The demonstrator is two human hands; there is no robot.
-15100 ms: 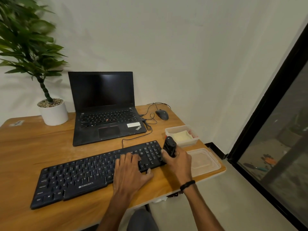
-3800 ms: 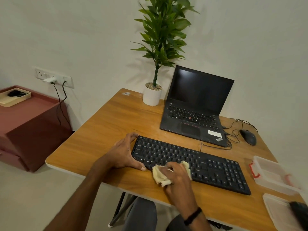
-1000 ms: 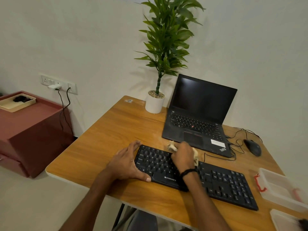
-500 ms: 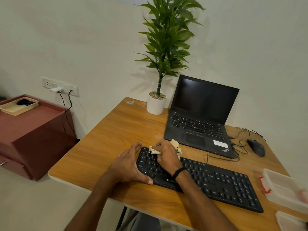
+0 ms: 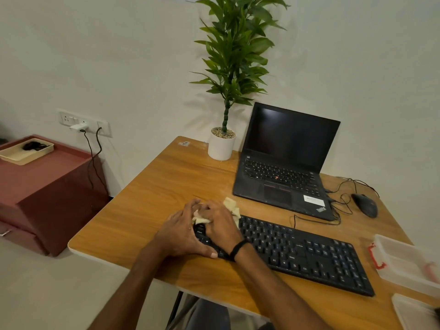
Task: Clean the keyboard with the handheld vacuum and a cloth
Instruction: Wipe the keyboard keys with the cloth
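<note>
A black full-size keyboard (image 5: 300,253) lies slantwise on the wooden desk (image 5: 152,206). My right hand (image 5: 220,223) presses a crumpled pale yellow cloth (image 5: 232,206) onto the keyboard's far left corner, fingers curled round it. Beside it, my left hand (image 5: 181,232) rests flat on the keyboard's left end, thumb along its front edge. Only a dark sliver at the bottom right corner may be the handheld vacuum (image 5: 437,314); I cannot tell.
An open black laptop (image 5: 283,163) stands behind the keyboard, with a potted plant (image 5: 222,144) to its left and a wired mouse (image 5: 365,206) to its right. Two clear plastic containers (image 5: 404,263) sit at the desk's right edge. A red cabinet (image 5: 45,186) stands left of the desk.
My right hand has slid the cloth leftward along the keyboard's top rows to its far left corner, up against my left hand. The left hand has stayed in place.
</note>
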